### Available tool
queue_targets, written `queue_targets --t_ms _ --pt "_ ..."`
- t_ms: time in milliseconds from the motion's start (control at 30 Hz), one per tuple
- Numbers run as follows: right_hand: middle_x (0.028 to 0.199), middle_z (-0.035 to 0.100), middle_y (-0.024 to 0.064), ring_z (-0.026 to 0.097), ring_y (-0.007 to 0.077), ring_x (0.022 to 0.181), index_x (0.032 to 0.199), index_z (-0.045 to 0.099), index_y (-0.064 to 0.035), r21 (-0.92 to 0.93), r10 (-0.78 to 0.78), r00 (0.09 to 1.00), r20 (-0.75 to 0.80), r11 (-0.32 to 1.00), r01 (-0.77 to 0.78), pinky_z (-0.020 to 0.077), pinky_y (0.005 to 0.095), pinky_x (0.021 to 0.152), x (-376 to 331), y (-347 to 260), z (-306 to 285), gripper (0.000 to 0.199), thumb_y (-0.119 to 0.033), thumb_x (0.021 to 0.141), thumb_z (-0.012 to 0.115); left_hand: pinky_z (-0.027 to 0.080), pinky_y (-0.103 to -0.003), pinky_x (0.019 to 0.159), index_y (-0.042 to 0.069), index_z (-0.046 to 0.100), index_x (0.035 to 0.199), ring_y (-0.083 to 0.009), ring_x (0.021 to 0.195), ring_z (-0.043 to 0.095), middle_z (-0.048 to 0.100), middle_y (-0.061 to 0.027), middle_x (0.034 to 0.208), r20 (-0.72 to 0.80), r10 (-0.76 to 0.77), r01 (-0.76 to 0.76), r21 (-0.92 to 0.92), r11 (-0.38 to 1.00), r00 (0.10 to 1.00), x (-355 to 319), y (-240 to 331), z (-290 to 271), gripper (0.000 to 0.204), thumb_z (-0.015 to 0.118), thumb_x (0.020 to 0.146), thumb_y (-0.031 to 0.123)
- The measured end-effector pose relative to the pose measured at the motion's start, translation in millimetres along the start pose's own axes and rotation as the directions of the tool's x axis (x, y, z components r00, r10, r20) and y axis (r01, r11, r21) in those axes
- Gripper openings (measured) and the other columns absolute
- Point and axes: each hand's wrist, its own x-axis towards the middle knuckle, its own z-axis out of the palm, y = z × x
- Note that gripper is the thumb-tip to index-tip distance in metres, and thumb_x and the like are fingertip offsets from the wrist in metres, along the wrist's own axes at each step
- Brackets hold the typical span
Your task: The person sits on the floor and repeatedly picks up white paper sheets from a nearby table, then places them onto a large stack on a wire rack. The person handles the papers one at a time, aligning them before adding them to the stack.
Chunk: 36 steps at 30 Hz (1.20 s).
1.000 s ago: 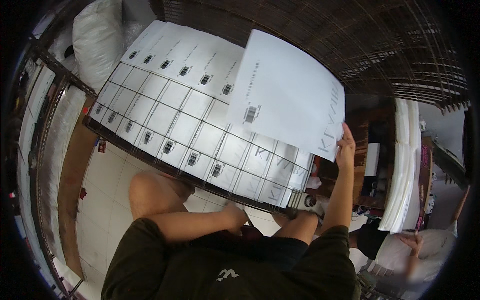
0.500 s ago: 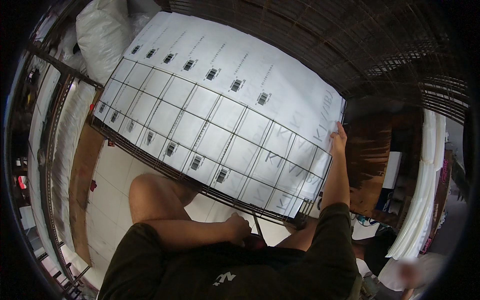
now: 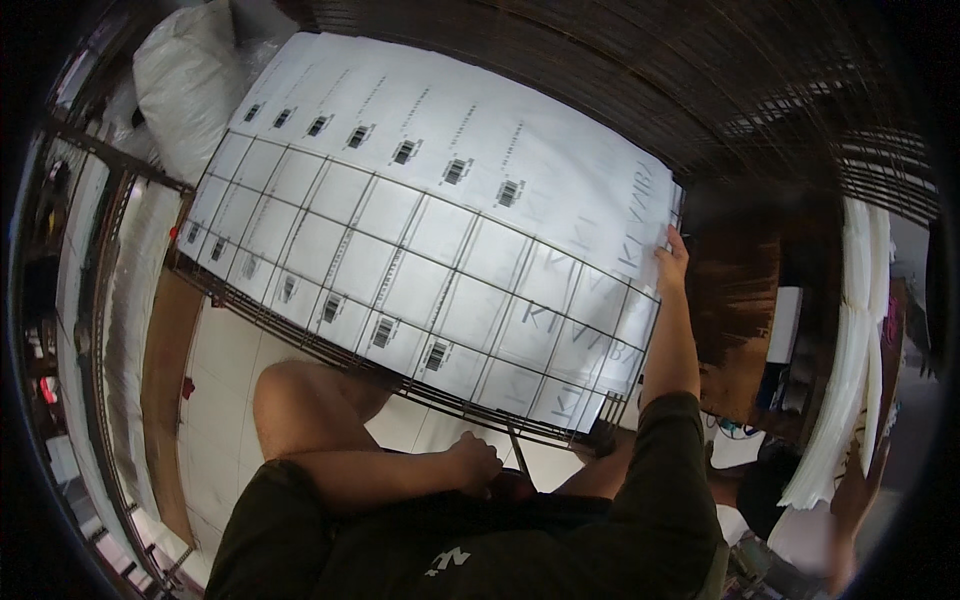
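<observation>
White printed sheets (image 3: 590, 190), marked with rows of barcodes and faint dark lettering, lie spread over a large rack in front of me. Across their near half runs a rusty wire grid (image 3: 455, 268); the far half shows above the grid's edge. My right hand (image 3: 674, 260) is at the right edge of the sheets, its thumb and fingers closed on the border of the top one. Close to my lap, my left hand (image 3: 474, 463) is curled into a fist, apart from the rack. Whatever is inside that fist, if anything, is hidden.
Dark wire racks (image 3: 700, 80) rise at the far side. A stuffed white plastic sack (image 3: 185, 90) stands far left. More white sheets (image 3: 850, 330) hang on the right, past a brown wooden board (image 3: 740, 330). At lower right, another person's blurred arm (image 3: 850, 510) shows.
The whole view has shifted slightly, with the rack a little more to the left. My hands keep nearly the same places. The other person's arm at lower right has moved up.
</observation>
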Motion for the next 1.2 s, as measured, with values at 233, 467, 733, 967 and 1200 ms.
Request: queue_targets --t_ms 233,467,733,967,1200 --pt "0.12 0.05 0.0193 0.049 0.0301 0.108 0.127 0.048 -0.0028 -0.608 -0.474 0.862 -0.181 0.743 0.281 0.0392 0.0365 0.094 -57.5 -12.3 -19.3 0.059 0.002 0.069 0.062 0.044 -0.045 0.083 0.005 0.058 0.11 -0.0308 0.103 0.057 0.058 -0.015 0.108 -0.001 0.008 -0.008 0.069 0.998 1.0 -7.0 5.4 -8.0 0.06 0.061 0.078 0.056" --pt "0.123 0.049 0.0199 0.048 0.0336 0.114 0.126 0.048 -0.0007 -0.603 -0.361 0.933 0.0 0.744 0.288 0.0369 0.0375 0.098 -264.2 -76.0 -75.2 0.052 -0.002 0.076 0.061 0.045 -0.047 0.08 0.006 0.058 0.11 -0.0319 0.102 0.058 0.058 -0.0146 0.108 -0.1 0.015 -0.007 0.086 0.996 0.995 -3.4 3.5 1.6 0.06 0.062 0.077 0.056" --pt "0.143 0.027 0.0253 0.025 0.037 0.134 0.142 0.024 -0.002 -0.633 0.174 0.98 -0.099 0.749 -0.196 0.021 0.0434 0.109 -525.9 -56.6 -174.1 0.073 -0.036 0.088 0.059 0.048 -0.049 0.077 0.005 0.059 0.108 -0.034 0.098 0.06 0.062 -0.0154 0.103 -0.157 0.032 0.0 0.199 0.98 0.987 -6.0 11.3 10.9 0.059 0.062 0.076 0.055" --pt "0.149 0.014 0.0195 0.016 0.0305 0.138 0.141 -0.019 -0.0039 -0.469 0.605 0.751 0.266 0.762 -0.448 0.0128 0.0391 0.113 -597.6 -146.1 -99.7 0.12 -0.037 0.075 0.075 0.05 -0.046 0.075 0.003 0.067 0.097 -0.034 0.095 0.063 0.065 -0.0174 0.101 -0.161 -0.05 0.069 0.115 0.991 0.986 -9.4 5.1 22.8 0.058 0.066 0.072 0.055" --pt "0.147 0.002 0.026 0.007 0.0291 0.139 0.131 -0.037 -0.0025 -0.714 0.803 0.583 0.121 0.479 -0.511 0.008 0.032 0.113 -574.5 -140.5 -97.9 0.148 -0.048 0.059 0.084 0.05 -0.044 0.076 0.003 0.067 0.097 -0.0329 0.096 0.063 0.066 -0.0171 0.1 -0.167 -0.114 0.131 0.092 0.987 0.979 -19.9 -0.9 5.5 0.058 0.065 0.073 0.056"
